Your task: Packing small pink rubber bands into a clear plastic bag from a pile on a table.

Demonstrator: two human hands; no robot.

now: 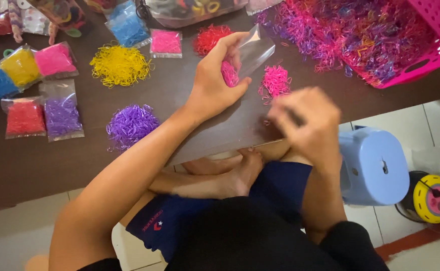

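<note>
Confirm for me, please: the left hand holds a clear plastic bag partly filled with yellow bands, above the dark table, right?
Not quite. The head view shows the left hand holding the clear plastic bag above the dark table, but the bands in it are pink, not yellow.

On the dark brown wooden table (39, 165), the left hand (215, 85) holds a small clear plastic bag partly filled with pink rubber bands (245, 57) above the middle. Just right of it lies a loose heap of pink rubber bands (276, 80), with the blurred right hand (308, 123) nearer. A loose purple band heap (131, 124) lies left, a loose yellow band heap (120, 64) farther. The pink plastic lattice basket (436, 45) sits far right. A light blue plastic stool (375, 168) stands on the floor, right of the table.
</note>
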